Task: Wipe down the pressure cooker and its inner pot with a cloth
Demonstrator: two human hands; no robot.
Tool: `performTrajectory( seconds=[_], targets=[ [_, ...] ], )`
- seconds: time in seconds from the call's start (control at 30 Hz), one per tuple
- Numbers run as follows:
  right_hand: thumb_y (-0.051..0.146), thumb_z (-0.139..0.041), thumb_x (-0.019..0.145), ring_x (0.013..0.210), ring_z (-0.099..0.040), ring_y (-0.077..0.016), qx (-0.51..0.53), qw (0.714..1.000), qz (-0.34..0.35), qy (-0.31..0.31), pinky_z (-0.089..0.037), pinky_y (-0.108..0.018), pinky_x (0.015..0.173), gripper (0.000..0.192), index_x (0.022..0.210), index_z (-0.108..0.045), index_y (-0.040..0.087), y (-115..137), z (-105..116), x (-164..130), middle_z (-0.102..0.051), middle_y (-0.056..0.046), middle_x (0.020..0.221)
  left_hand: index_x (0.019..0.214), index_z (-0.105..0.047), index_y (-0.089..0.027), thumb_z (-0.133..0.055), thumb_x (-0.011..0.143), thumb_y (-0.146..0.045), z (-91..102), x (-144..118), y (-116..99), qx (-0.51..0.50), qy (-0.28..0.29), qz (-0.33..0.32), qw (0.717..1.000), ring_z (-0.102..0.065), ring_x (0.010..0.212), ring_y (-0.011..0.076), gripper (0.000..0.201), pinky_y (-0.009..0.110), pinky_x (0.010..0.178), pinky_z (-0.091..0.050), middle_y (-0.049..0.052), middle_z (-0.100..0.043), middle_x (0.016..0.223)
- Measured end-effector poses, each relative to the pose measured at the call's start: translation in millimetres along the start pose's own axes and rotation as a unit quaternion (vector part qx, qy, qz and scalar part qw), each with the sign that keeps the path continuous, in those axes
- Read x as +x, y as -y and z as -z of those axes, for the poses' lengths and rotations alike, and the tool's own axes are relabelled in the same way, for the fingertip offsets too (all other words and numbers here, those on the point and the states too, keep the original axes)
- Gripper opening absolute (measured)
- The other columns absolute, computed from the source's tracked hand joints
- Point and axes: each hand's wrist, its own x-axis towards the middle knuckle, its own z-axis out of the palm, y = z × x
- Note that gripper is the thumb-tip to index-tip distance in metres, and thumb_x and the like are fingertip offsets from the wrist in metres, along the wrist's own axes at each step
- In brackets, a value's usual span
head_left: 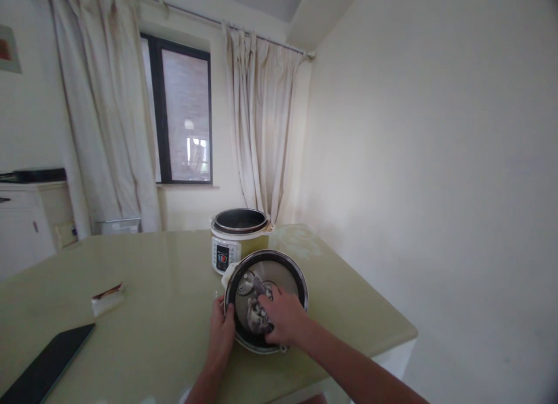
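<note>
- Lid [285, 271] of an electric cooker is held tilted between two bare hands, inner face turned upward, apparently so that its dark ring and metal plate can be both seen and reached.
- Its near left edge is clasped by the left hand [222, 327], thumb laid along the rim and fingers mostly hidden behind; the grip is presumably placed there so that the lid is steadied against pressure from the opposite side.
- Crumpled grey-and-white cloth [256, 320] is bunched under the right hand [285, 315], whose bent fingers are closed over it against the plate; it is probably gathered so that force can be put through the fingertips.
- Round fitting [243, 286] on the plate is left uncovered between the two hands, just beyond the cloth.
- Whether the lower rim is borne by the table [165, 282] beneath the hands cannot be told.
- Beyond both hands, the cooker [257, 242] is stood upright and uncovered, partly hidden by the lid, its control panel [225, 257] faced toward them; room is seemingly left in front.
- Well to the left hand's left, a small pale packet [107, 303] and, nearer, a dark flat object [51, 357] are laid, likely out of the way.
</note>
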Motion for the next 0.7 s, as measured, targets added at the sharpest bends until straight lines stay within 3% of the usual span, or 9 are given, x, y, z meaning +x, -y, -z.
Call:
performTrajectory(
  seconds=[0.13,0.23,0.33,0.47,0.6,0.7],
  targets=[
    [0.027,-0.091,0.065,0.120,-0.055,-0.0398,-0.080,0.986,-0.124,-0.077,-0.054,-0.051,0.088,0.070,0.130,-0.064,0.020,-10.8,11.8,11.3,-0.059,-0.021,0.131,0.112,-0.059,-0.020,-0.060,0.082,-0.069,-1.3,-1.1,-4.4,0.063,0.023,-0.051,0.996,-0.072,0.090,0.0296,0.058,0.043,0.080,-0.059,0.011,-0.076,0.099],
    [0.021,-0.089,0.069,0.117,-0.054,-0.0392,-0.077,0.976,-0.150,-0.136,-0.053,-0.052,0.089,0.061,0.125,-0.066,0.018,-22.9,25.3,33.5,-0.060,-0.021,0.127,0.112,-0.059,-0.020,-0.055,0.080,-0.081,-2.7,-2.6,-9.9,0.066,0.030,-0.043,0.996,-0.072,0.084,0.0297,0.069,0.042,0.074,-0.058,0.010,-0.075,0.092],
    [0.023,-0.085,0.074,0.117,-0.053,-0.0380,-0.042,0.973,-0.132,-0.185,-0.051,-0.053,0.092,0.057,0.126,-0.064,0.019,-21.5,30.1,57.8,-0.060,-0.020,0.126,0.112,-0.060,-0.020,-0.048,0.083,-0.084,-3.2,-4.5,-13.8,0.073,0.021,-0.039,0.996,-0.071,0.084,0.0294,0.071,0.042,0.075,-0.057,0.010,-0.075,0.091],
    [0.036,-0.081,0.082,0.120,-0.051,-0.0367,0.016,0.968,-0.118,-0.220,-0.051,-0.050,0.093,0.057,0.133,-0.060,0.022,3.4,20.4,81.7,-0.057,-0.018,0.132,0.115,-0.061,-0.022,-0.042,0.093,-0.074,-1.1,-7.1,-13.9,0.093,0.002,-0.051,0.994,-0.071,0.095,0.0304,0.060,0.042,0.083,-0.057,0.012,-0.075,0.103],
    [0.047,-0.082,0.080,0.122,-0.051,-0.0359,0.030,0.980,0.013,-0.196,-0.051,-0.048,0.094,0.062,0.134,-0.060,0.024,23.6,10.6,92.0,-0.056,-0.017,0.135,0.115,-0.060,-0.022,-0.036,0.097,-0.067,2.1,-8.2,-12.5,0.122,-0.016,-0.048,0.991,-0.070,0.095,0.0310,0.054,0.043,0.083,-0.055,0.013,-0.074,0.104],
    [0.044,-0.082,0.082,0.124,-0.050,-0.0354,-0.014,0.977,0.089,-0.195,-0.048,-0.050,0.100,0.056,0.130,-0.063,0.023,15.5,18.3,95.0,-0.057,-0.017,0.135,0.115,-0.058,-0.021,-0.034,0.098,-0.065,2.2,-8.2,-12.8,0.140,-0.022,-0.072,0.987,-0.069,0.095,0.0311,0.053,0.043,0.083,-0.055,0.014,-0.073,0.104]
  ],
)
